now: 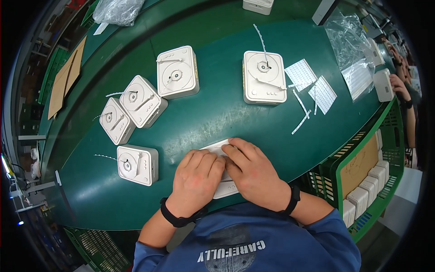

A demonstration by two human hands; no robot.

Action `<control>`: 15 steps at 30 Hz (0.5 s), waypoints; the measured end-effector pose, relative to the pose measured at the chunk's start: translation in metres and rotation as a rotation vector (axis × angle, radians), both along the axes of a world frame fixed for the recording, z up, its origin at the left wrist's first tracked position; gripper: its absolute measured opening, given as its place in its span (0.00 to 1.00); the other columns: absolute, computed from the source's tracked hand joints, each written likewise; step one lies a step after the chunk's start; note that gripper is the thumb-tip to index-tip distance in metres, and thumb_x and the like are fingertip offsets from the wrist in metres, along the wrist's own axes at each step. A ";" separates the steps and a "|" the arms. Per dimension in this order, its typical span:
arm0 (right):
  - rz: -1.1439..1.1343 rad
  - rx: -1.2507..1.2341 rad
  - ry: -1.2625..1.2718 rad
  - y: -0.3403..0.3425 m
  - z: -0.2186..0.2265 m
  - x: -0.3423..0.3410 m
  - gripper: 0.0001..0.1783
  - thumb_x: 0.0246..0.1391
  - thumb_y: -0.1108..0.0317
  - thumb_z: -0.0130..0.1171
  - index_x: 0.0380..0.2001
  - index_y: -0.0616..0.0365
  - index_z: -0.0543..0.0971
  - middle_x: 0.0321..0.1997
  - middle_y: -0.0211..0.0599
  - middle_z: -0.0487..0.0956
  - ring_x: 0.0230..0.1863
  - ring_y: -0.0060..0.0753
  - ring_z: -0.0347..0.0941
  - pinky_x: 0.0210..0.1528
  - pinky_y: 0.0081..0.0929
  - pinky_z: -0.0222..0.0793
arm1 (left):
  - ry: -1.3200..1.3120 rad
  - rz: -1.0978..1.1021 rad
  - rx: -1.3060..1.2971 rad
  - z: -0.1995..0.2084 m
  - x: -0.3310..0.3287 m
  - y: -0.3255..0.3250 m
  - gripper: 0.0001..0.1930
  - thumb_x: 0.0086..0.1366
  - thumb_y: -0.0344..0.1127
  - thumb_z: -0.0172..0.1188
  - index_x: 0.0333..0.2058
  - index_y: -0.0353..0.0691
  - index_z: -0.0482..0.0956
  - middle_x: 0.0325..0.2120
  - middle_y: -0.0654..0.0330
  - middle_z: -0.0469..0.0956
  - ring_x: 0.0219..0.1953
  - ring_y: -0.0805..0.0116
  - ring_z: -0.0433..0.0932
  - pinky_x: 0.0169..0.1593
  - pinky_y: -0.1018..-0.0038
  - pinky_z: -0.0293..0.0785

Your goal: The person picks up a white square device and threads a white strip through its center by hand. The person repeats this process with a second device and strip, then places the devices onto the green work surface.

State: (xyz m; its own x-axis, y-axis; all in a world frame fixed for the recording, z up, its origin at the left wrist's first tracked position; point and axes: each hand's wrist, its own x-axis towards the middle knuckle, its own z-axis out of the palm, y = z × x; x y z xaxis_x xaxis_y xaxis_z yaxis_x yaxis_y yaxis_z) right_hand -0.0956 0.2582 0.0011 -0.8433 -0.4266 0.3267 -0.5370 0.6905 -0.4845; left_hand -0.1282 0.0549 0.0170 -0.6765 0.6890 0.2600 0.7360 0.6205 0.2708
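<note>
**A white record-player box is worked on under two hands**

The white record-player box (225, 190) is set on the green table (195, 120), right in front of the blue shirt (281, 235). Most of its top is covered by the hands. The left hand (197, 177) is laid over its left side, with the fingers bent and close together. The right hand (254, 174) is laid over its right side, with the fingers bent and a bit more spread. The middle is hidden by the hands, so it cannot be told how tightly the box is held, or if something thin is pinched there.

By the look of it, the top is being worked on, and something may be pressed or smoothed down with the fingertips. For the next move, the box needs to be held still by one hand, while a light, even push is given by the other.

The long axis is pointed away from the body, with the far end leaned a little to the left. The end with the round buttons is turned toward the body, and the top seems to be turned up. Nearly the same way is faced by the farther record-player box (265, 93), beside which two white sheets (322, 94) are laid.
</note>
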 end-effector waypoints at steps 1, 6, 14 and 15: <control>0.006 0.045 0.004 0.001 0.004 0.003 0.14 0.54 0.74 0.66 0.43 0.70 0.85 0.61 0.46 0.80 0.68 0.53 0.73 0.65 0.45 0.76 | 0.005 0.007 0.010 0.000 0.001 0.001 0.13 0.59 0.30 0.65 0.43 0.36 0.82 0.41 0.56 0.82 0.45 0.55 0.83 0.53 0.60 0.80; 0.029 0.013 -0.019 0.008 -0.003 0.004 0.19 0.56 0.71 0.63 0.49 0.73 0.84 0.65 0.52 0.79 0.71 0.56 0.71 0.68 0.50 0.73 | 0.019 0.008 0.004 -0.001 0.000 0.004 0.13 0.58 0.31 0.66 0.43 0.38 0.82 0.41 0.56 0.82 0.45 0.55 0.83 0.52 0.60 0.80; 0.040 -0.001 -0.088 0.011 0.000 0.006 0.22 0.59 0.70 0.65 0.53 0.72 0.84 0.68 0.51 0.77 0.72 0.55 0.69 0.70 0.50 0.71 | -0.032 0.030 -0.010 0.007 -0.002 0.006 0.12 0.57 0.29 0.66 0.42 0.40 0.84 0.40 0.59 0.83 0.44 0.56 0.83 0.49 0.61 0.80; 0.039 0.059 -0.083 0.011 0.004 0.007 0.22 0.59 0.69 0.67 0.54 0.71 0.84 0.69 0.49 0.77 0.73 0.54 0.69 0.70 0.49 0.71 | -0.039 0.053 0.007 0.007 -0.003 0.007 0.12 0.56 0.27 0.67 0.40 0.40 0.85 0.41 0.59 0.83 0.44 0.56 0.83 0.47 0.61 0.81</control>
State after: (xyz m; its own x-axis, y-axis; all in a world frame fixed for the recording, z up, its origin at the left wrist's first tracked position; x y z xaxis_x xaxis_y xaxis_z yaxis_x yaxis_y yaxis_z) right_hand -0.0889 0.2692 0.0046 -0.8487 -0.4766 0.2292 -0.5239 0.6985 -0.4876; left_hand -0.1310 0.0619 0.0240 -0.7218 0.6501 0.2375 0.6909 0.6566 0.3025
